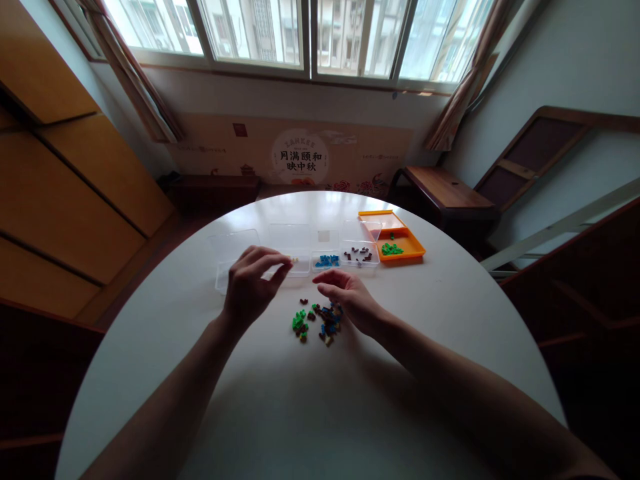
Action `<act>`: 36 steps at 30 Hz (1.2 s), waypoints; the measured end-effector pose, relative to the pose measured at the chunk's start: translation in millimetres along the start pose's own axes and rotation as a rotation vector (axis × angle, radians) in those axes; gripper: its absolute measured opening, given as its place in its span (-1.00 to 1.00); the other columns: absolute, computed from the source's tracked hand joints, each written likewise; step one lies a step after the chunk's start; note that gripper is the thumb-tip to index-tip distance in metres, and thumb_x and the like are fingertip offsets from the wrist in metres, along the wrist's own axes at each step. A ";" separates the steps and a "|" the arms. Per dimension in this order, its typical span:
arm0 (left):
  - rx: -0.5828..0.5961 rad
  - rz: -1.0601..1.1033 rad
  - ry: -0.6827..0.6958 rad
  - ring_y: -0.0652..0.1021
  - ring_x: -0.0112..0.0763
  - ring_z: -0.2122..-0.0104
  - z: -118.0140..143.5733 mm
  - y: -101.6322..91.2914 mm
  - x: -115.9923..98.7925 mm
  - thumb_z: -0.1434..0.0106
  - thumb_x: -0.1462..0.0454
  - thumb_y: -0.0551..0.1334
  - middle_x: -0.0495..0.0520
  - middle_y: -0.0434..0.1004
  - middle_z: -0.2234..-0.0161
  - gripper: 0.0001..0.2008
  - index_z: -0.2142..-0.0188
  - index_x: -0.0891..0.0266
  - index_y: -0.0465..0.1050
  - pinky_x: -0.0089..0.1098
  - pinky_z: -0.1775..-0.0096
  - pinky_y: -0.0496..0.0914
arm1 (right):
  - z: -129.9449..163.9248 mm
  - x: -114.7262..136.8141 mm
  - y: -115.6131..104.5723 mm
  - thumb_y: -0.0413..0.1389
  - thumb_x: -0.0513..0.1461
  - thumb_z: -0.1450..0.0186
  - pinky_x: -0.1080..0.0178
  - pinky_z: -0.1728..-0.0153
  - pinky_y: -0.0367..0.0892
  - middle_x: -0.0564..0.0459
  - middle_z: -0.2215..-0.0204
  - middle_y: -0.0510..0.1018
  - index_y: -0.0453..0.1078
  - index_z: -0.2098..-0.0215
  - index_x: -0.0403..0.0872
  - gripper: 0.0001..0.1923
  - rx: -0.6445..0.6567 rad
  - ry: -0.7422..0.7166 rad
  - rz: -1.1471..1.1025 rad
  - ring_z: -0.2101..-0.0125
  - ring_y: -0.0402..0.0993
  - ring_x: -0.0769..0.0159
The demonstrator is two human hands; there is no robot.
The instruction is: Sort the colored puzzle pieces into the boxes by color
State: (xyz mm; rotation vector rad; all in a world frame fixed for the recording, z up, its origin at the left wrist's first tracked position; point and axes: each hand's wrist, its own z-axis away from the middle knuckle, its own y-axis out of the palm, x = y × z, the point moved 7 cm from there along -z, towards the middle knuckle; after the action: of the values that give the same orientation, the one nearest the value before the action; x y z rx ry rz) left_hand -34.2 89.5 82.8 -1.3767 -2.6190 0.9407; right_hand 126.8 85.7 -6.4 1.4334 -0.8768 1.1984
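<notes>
On the round table (pixel 280 400), a pile of small pieces (pixel 317 322) lies near the middle between both hands, a row of clear boxes (pixel 300 250) stands beyond it, and a tray (pixel 397 237) sits at the row's right end.

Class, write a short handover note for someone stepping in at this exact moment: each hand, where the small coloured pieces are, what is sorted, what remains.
Left hand: fingers pinched together over the clear plastic box holding pale pieces; whether it holds a piece cannot be told.
Right hand: open, palm partly up, at the far edge of the mixed pile of small coloured pieces on the round white table.
Done: blue pieces in a clear box, brown pieces in the next clear box, green pieces in the orange tray.
Left: green, blue and brown pieces remain mixed in the pile.
</notes>
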 end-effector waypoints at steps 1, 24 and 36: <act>-0.057 -0.043 -0.074 0.51 -0.40 0.37 1.3 -5.9 10.4 -0.19 0.31 0.30 0.01 0.54 0.39 -0.98 0.37 0.20 0.52 -0.36 0.28 0.43 | 0.0 -0.2 -0.5 0.24 -0.19 -0.08 0.31 0.36 0.19 0.13 0.44 0.45 0.46 0.33 -0.07 -0.82 -0.002 -0.011 0.031 0.43 0.28 0.44; -0.191 -0.163 -0.312 0.50 -0.31 0.30 7.3 -21.8 40.4 -0.19 0.27 0.27 0.02 0.57 0.37 -0.94 0.35 0.17 0.55 -0.31 0.28 0.39 | 28.7 10.4 35.7 0.17 -0.33 -0.20 0.30 0.21 0.28 0.03 0.32 0.45 0.48 0.33 -0.06 -0.92 0.314 -0.479 0.905 0.29 0.38 0.35; -0.179 -0.156 -0.246 0.47 -0.29 0.33 4.6 -19.2 30.4 -0.19 0.30 0.26 0.02 0.56 0.40 -0.94 0.37 0.16 0.53 -0.27 0.23 0.39 | 38.9 8.2 49.8 0.09 -0.28 -0.26 0.28 0.25 0.20 -0.01 0.27 0.46 0.45 0.28 -0.05 -0.90 0.498 -0.627 1.352 0.29 0.30 0.30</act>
State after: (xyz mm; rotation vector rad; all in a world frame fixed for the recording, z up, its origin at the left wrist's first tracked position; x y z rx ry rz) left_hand -68.1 102.2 81.9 -1.1293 -3.0072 0.9289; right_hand 90.3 38.0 14.8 1.6179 -2.3232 2.0536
